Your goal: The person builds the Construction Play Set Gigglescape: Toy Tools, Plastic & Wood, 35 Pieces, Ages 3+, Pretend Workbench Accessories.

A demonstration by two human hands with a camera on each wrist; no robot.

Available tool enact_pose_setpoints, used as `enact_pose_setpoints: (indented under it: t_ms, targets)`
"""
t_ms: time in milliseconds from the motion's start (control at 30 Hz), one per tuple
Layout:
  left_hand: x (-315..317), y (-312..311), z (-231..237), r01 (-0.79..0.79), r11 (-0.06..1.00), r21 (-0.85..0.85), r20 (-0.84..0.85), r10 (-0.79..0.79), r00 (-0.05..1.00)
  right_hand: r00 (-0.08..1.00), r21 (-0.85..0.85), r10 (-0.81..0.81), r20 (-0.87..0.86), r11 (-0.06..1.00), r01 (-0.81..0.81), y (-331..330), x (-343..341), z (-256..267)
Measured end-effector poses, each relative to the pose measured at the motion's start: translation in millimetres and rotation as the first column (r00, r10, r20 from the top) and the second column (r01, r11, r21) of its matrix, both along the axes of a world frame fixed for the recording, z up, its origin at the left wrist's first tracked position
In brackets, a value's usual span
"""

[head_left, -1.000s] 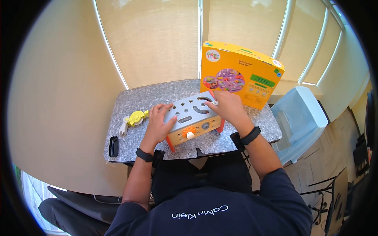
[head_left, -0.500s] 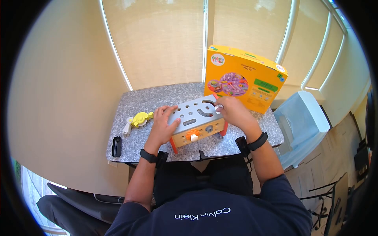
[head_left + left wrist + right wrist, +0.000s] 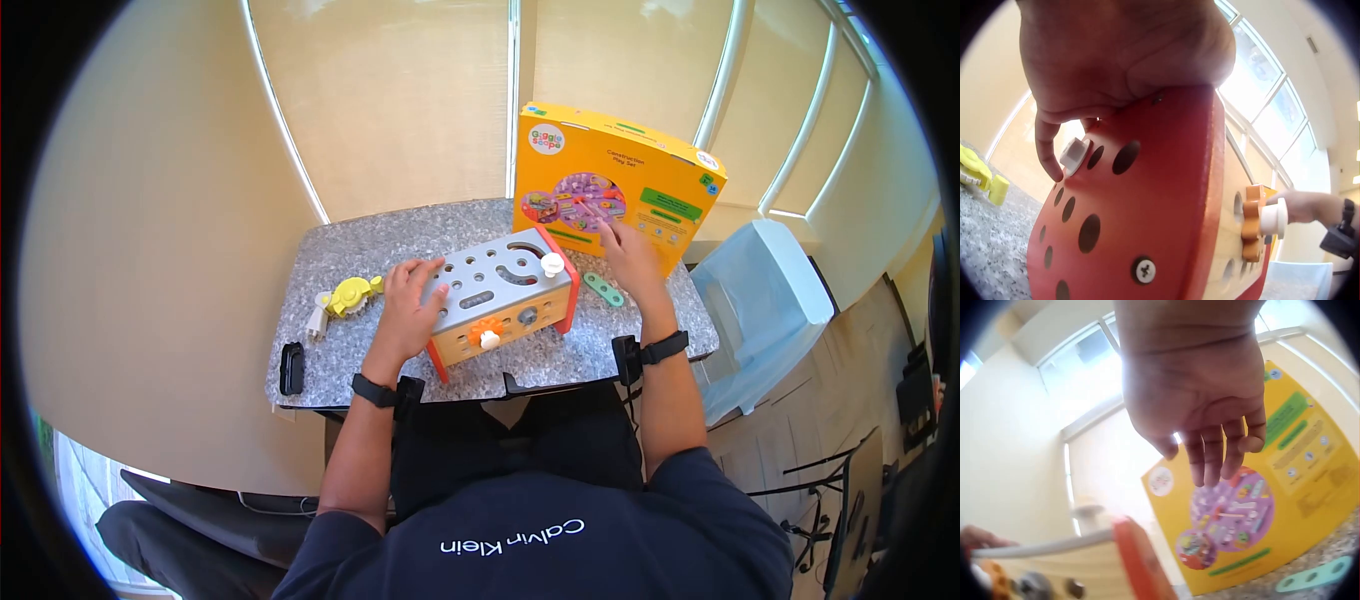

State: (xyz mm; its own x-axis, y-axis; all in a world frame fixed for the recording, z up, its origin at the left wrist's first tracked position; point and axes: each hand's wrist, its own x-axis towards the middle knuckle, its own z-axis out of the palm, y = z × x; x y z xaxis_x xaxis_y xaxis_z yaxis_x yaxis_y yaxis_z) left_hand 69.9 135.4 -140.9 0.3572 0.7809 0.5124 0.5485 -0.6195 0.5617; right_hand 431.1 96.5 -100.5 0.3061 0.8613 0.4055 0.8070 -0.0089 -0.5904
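A toy workbench with a grey perforated top and red end panels stands on the granite-patterned table. My left hand holds its left end from above, the thumb on the top and a finger bent down beside a white hex piece. At the top's right end sits a white toy bolt. An orange gear with a white knob and a grey nut are on the front. My right hand is raised before the yellow box, fingers loosely extended and holding nothing.
A green strip with holes lies right of the workbench. Left of it are a yellow toy tool with a whitish handle and a black holder. A bluish plastic-covered bin stands beside the table's right edge.
My right hand has let go of the white bolt on the workbench top and moved right, up to the yellow box. The green strip has come into view. My left hand stays put.
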Motion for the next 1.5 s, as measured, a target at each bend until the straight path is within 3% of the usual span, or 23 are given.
enact_pose_setpoints:
  t_ms: [67, 133, 233, 467, 567, 633, 667, 733, 767, 833, 867, 967, 1033, 1133, 1167, 1233, 1367, 1433, 1467, 1500]
  targets:
    - [-1, 0, -2, 0.005, 1.0, -0.014, 0.013, -0.005, 1.0, 0.996, -0.077, -0.071, 0.058, 0.994, 0.075, 4, 32, -30]
    - [-3, 3, -3, 0.005, 1.0, -0.027, 0.025, -0.004, 1.0, 0.913, -0.269, -0.011, 0.407, 0.954, 0.131, 8, 57, -78]
    - [-3, 3, -4, 0.012, 1.0, -0.003, 0.01, -0.012, 1.0, 0.922, -0.415, 0.02, 0.387, 0.897, 0.155, 5, 56, -98]
    - [-5, 2, -2, 0.053, 0.996, 0.065, -0.025, -0.052, 0.998, 0.911, -0.307, 0.006, 0.412, 0.942, 0.133, 6, 65, -139]
    - [-6, 2, -3, 0.061, 0.989, 0.136, -0.075, -0.051, 0.996, 0.917, -0.292, -0.057, 0.396, 0.939, 0.184, -5, 71, -116]
    - [-6, 2, -3, 0.055, 0.982, 0.178, -0.093, -0.039, 0.995, 0.924, -0.162, -0.254, 0.286, 0.937, 0.308, -12, 77, -93]
    - [-5, 1, -2, 0.04, 0.987, 0.153, -0.079, -0.028, 0.997, 0.924, -0.163, -0.249, 0.289, 0.939, 0.304, -17, 74, -77]
    - [-4, 0, -1, 0.023, 0.991, 0.131, -0.063, -0.015, 0.998, 0.972, 0.034, -0.229, 0.055, 0.973, 0.227, -28, 66, -42]
    - [-3, 1, 0, 0.028, 0.988, 0.149, -0.049, -0.021, 0.999, 0.972, 0.038, -0.227, 0.056, 0.974, 0.225, -36, 49, -19]
    - [-3, 1, 0, 0.031, 0.985, 0.172, -0.033, -0.026, 0.999, 0.988, 0.221, 0.157, -0.003, 0.963, -0.153, -53, -8, 25]
    - [-4, 3, -2, 0.029, 0.991, 0.133, 0.001, -0.029, 1.0, 0.948, 0.216, 0.315, 0.04, 0.924, -0.317, -61, -33, 40]
    - [-4, 8, -11, 0.011, 0.996, 0.089, 0.077, -0.018, 0.997, 0.726, 0.15, 0.679, 0.109, 0.71, -0.688, -60, -89, 44]
    - [-6, 10, -16, -0.004, 0.996, 0.087, 0.109, -0.006, 0.994, 0.698, 0.126, 0.697, 0.166, 0.687, -0.716, -50, -111, 31]
    - [-10, 14, -16, 0.071, 0.997, -0.042, 0.307, -0.055, 0.95, 0.677, 0.14, 0.701, 0.224, 0.664, -0.734, -28, -133, 11]
    - [-15, 14, -15, 0.063, 0.997, -0.044, 0.301, -0.046, 0.952, 0.68, 0.171, 0.696, 0.232, 0.659, -0.732, -23, -139, 6]
    - [-24, 12, -11, 0.07, 0.983, -0.169, 0.443, 0.013, 0.896, 0.672, 0.133, 0.708, 0.215, 0.661, -0.739, -14, -146, 0]
    - [-57, 35, -17, 0.006, 0.971, -0.238, 0.475, 0.111, 0.873, 0.635, 0.123, 0.734, 0.241, 0.626, -0.77, -6, -153, -6]
    - [-84, 57, -29, -0.163, 0.971, -0.175, 0.278, 0.208, 0.938, 0.636, 0.106, 0.73, 0.25, 0.632, -0.767, -10, -151, -5]
    - [-98, 68, -36, -0.162, 0.97, -0.179, 0.277, 0.208, 0.938, 0.663, 0.186, 0.709, 0.241, 0.637, -0.748, -12, -149, 0]
    - [-111, 78, -45, -0.382, 0.921, -0.073, -0.023, 0.382, 0.924, 0.688, 0.262, 0.689, 0.228, 0.637, -0.725, -13, -147, 2]
